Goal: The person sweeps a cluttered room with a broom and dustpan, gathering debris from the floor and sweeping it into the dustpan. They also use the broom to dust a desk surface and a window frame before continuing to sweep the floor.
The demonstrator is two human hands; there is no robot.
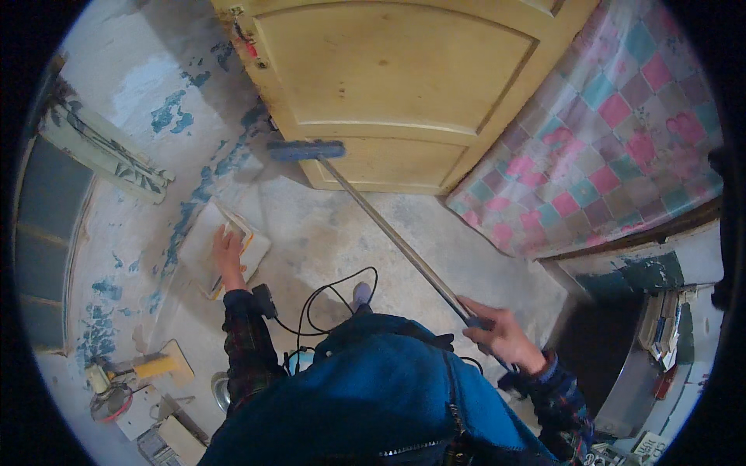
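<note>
My right hand is closed around the dark grip of a long metal pole. At the pole's far end is a blue-grey broom or mop head, which appears in front of the lower part of a yellow wooden door. To the left, my left hand rests at the edge of a white box-like object with an orange-edged opening or flap, beside the wall. Whether its fingers grip that edge or only touch it, I cannot tell.
A patchwork-patterned curtain hangs at the right. Black cable loops near my shoe. Peeling paint marks the left wall. A yellow stand-like object is at the lower left, and books are at the right.
</note>
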